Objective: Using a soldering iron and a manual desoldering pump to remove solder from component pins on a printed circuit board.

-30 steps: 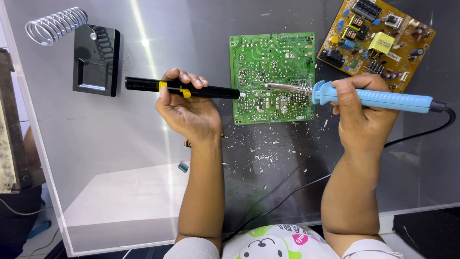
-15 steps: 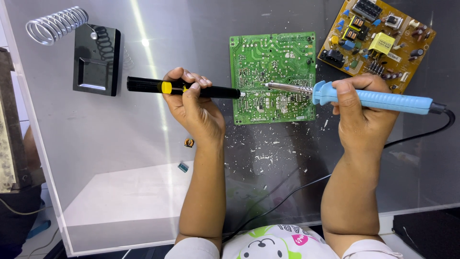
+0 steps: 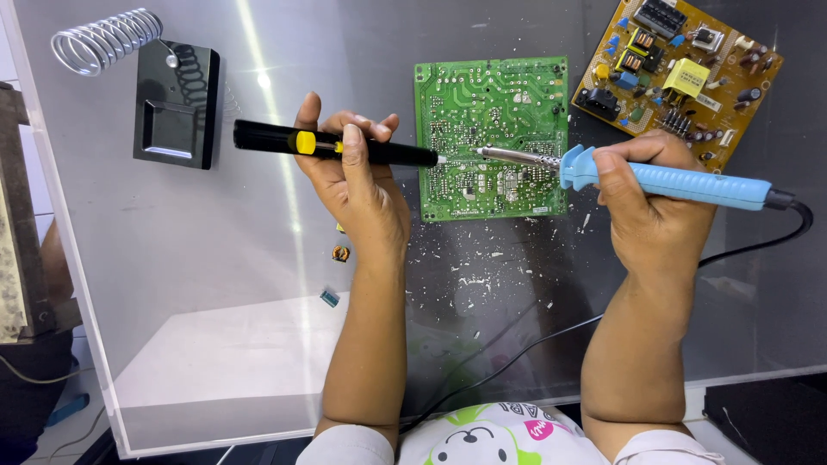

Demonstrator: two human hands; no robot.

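My left hand (image 3: pixel 353 185) grips a black desoldering pump with a yellow button (image 3: pixel 336 146), its white tip at the left edge of a green circuit board (image 3: pixel 493 108) lying solder side up. My right hand (image 3: pixel 650 202) holds a blue-handled soldering iron (image 3: pixel 663 179). The iron's metal tip rests on the green board, close to the pump's tip. The iron's black cord (image 3: pixel 551 340) runs back toward me.
A yellow circuit board with components (image 3: pixel 680 73) lies at the top right. A black soldering stand with a coiled holder (image 3: pixel 172 103) sits at the top left. Small loose parts (image 3: pixel 340 254) and solder flecks lie on the transparent sheet (image 3: pixel 198 284) covering the work surface.
My left hand shifted its grip along the pump, the thumb now over the barrel near the yellow button. The iron stays on the board.
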